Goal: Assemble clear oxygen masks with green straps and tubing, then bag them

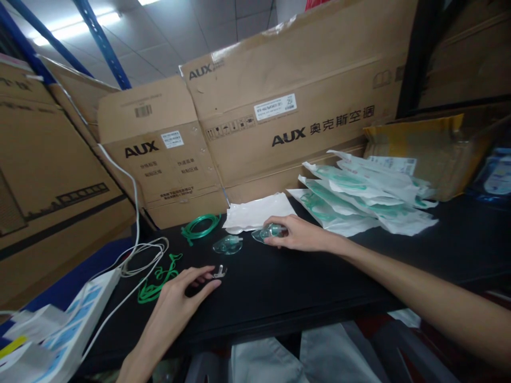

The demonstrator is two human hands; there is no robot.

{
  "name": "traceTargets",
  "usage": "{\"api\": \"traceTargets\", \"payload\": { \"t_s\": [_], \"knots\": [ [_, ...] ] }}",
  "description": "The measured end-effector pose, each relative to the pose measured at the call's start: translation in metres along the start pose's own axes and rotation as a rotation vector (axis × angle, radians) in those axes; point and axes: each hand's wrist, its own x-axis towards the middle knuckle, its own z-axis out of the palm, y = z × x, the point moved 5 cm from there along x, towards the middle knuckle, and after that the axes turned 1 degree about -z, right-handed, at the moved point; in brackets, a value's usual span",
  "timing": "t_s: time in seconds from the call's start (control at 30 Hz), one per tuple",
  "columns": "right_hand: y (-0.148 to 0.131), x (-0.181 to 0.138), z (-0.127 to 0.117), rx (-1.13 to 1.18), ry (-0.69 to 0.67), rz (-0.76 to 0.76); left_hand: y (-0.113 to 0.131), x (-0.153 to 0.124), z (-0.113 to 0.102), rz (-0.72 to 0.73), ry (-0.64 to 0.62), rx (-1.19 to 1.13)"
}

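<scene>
My right hand (297, 233) is closed round a clear oxygen mask (261, 234) with a green connector, low over the black table. A second clear mask (228, 244) lies just to its left. My left hand (186, 290) rests at the table with thumb and forefinger apart. Beside its fingertips is a small clear plastic piece (220, 272); whether the forefinger touches it I cannot tell. A coil of green tubing (202, 227) lies behind the left hand, and a tangle of green elastic cord (159, 282) lies to its left.
White packets (351, 199) with green contents are piled at the right. Flat white sheets or pouches (257, 211) lie against the cardboard boxes (295, 106) at the back. A power strip (85, 314) with white cables (138, 255) occupies the left. The black table's front edge (255, 330) is close.
</scene>
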Motion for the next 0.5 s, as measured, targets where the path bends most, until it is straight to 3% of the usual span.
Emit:
{"api": "traceTargets", "payload": {
  "t_s": [0.5],
  "knots": [
    [-0.0073, -0.0023, -0.002, -0.096, -0.031, 0.011, 0.0103, 0.0043, 0.0092, -0.024, -0.026, 0.007]
  ]
}}
